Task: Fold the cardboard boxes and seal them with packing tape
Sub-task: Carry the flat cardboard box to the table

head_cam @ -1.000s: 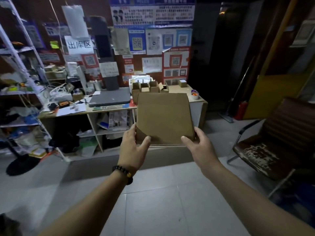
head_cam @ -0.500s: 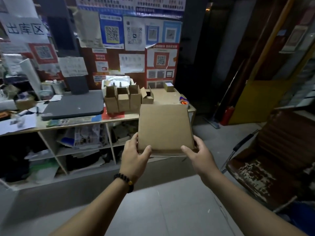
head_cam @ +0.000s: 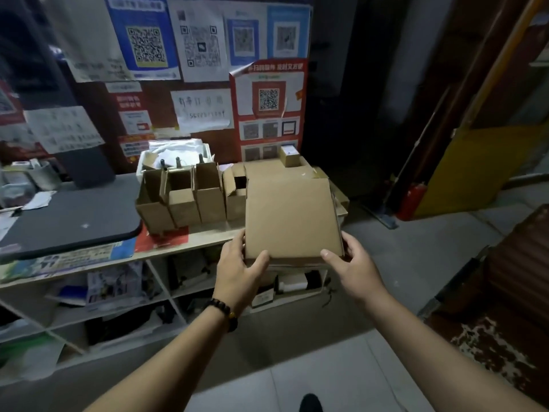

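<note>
A stack of flat brown cardboard sheets (head_cam: 289, 215) is held level in front of me, just over the desk's right end. My left hand (head_cam: 237, 272) grips its near left corner, thumb on top. Its near right corner sits in my right hand (head_cam: 353, 263), thumb also on top. Several small folded boxes (head_cam: 190, 200) with open top flaps stand in a row on the desk (head_cam: 196, 240) behind the stack's left side. More flat cardboard (head_cam: 267, 169) lies on the desk beyond, with one small closed box (head_cam: 289, 156) on it. No tape roll is visible.
A closed grey laptop (head_cam: 71, 215) lies on the desk's left part. Cluttered shelves (head_cam: 118, 292) fill the space under the desk. A worn brown chair (head_cam: 499, 310) stands at the right, a red fire extinguisher (head_cam: 411, 200) by the yellow door. Tiled floor lies below.
I have walked closer to the desk, which now looms larger. Both hands keep the same grip on the cardboard stack, now reaching over the desk's right end.
</note>
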